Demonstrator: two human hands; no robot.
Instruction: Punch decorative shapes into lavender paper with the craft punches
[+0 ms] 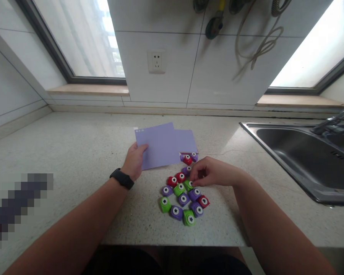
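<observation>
**Hands at the paper and the punches**

Our two forearms reach in from the bottom edge over the pale speckled stone countertop. Nearest to us on it lies a cluster of small plastic craft punches in green, purple and red, each with a white round face showing a dark cut-out shape. They sit close together, many touching, just in front of our right hand. Its fingers are curled down with the tips pinched at the far edge of the cluster, at a purple punch; we cannot tell whether it is gripped or only touched.

Our left hand, with a black wristband, holds the near left corner of a lilac sheet of paper, thumb on top and fingers beneath. A second lilac sheet lies partly under it to the right, with a red punch and another purple one at its near edge.

Well apart to the right is a stainless steel sink set into the counter. A white wall socket sits on the tiled wall beyond
</observation>
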